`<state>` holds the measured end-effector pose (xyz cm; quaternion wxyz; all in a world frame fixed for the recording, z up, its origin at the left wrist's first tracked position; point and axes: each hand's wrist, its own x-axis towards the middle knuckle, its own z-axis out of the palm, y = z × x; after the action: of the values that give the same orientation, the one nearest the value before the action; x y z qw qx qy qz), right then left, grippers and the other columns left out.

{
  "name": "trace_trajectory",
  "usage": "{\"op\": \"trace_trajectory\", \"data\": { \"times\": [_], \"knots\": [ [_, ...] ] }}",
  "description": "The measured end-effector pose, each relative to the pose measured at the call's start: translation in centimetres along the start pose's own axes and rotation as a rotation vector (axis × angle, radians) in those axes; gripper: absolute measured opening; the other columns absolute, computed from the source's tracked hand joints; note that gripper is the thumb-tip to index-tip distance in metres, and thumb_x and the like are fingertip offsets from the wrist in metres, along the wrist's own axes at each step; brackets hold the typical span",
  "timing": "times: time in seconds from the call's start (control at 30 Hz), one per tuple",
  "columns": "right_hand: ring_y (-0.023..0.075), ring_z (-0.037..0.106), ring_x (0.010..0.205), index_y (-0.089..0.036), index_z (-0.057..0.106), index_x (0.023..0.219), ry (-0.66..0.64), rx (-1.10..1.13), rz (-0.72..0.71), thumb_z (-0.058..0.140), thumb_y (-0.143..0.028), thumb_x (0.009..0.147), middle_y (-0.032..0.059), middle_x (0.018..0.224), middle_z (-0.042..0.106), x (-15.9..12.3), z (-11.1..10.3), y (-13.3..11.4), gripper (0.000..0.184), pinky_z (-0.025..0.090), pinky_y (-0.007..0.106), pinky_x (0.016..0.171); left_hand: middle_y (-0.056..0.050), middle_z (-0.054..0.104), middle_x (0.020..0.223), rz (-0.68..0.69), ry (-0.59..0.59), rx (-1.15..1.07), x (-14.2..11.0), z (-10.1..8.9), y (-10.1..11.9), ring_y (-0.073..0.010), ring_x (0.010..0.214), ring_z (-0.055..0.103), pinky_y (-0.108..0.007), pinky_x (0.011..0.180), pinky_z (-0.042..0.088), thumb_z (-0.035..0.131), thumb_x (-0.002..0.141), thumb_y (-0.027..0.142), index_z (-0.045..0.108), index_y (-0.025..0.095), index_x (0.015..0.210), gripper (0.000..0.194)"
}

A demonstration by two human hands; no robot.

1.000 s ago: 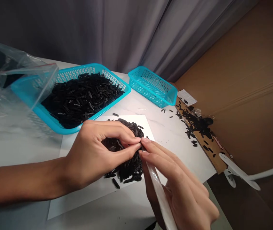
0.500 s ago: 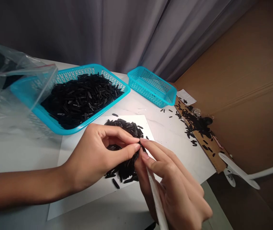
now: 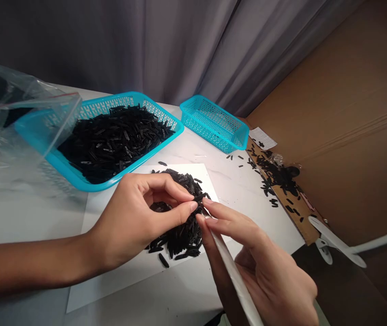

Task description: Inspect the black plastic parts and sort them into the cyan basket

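My left hand (image 3: 142,217) pinches one small black strip (image 3: 200,198) between thumb and forefinger; the strip sticks out past the fingertips. My right hand (image 3: 254,253) is closed round a slim white-handled tool (image 3: 236,280), held like a pen. The tool's tip is at the strip, largely covered by my fingers, so its kind cannot be made out. Below both hands a heap of black strips (image 3: 183,235) lies on a white sheet (image 3: 101,278). A few loose strips lie at the heap's edge.
A blue basket (image 3: 176,133) full of black strips stands behind my left hand, a clear zip bag (image 3: 54,102) over its left end. Another blue basket (image 3: 220,144) stands further back. Strips are scattered on cardboard (image 3: 290,201) at right, near a white clip (image 3: 336,240).
My right hand has shifted right and lower with the tool, and its fingers have drawn a little away from my left fingertips. More of the pinched strip shows now. My left hand barely moves.
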<state>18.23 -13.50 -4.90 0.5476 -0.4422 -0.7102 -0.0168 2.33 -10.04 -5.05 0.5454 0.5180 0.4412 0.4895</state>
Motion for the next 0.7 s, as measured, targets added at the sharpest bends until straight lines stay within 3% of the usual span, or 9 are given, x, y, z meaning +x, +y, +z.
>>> {"op": "trace_trajectory", "data": {
  "times": [0.27,0.7],
  "knots": [
    [0.0241,0.080,0.070,-0.022,0.077,0.099,-0.116,0.052,0.008,0.074,-0.006,0.081,0.0051,0.094,0.082,0.26,-0.75,0.47,0.024,0.070,0.031,0.069,0.001,0.076,0.075,0.065,0.031,0.036,-0.17,-0.05,-0.16,-0.0130,0.074,0.073,-0.016,0.068,0.060,0.078,0.074,0.016,0.071,0.019,0.069,0.010],
    [0.0224,0.078,0.065,-0.024,0.076,0.102,-0.139,0.062,0.026,0.074,-0.009,0.083,0.0041,0.096,0.082,0.13,-0.98,0.50,0.025,0.069,0.031,0.069,0.001,0.075,0.077,0.095,0.028,0.060,-0.31,-0.08,-0.20,-0.0124,0.076,0.072,-0.016,0.071,0.059,0.078,0.076,0.016,0.069,0.019,0.070,0.011]
  ]
}}
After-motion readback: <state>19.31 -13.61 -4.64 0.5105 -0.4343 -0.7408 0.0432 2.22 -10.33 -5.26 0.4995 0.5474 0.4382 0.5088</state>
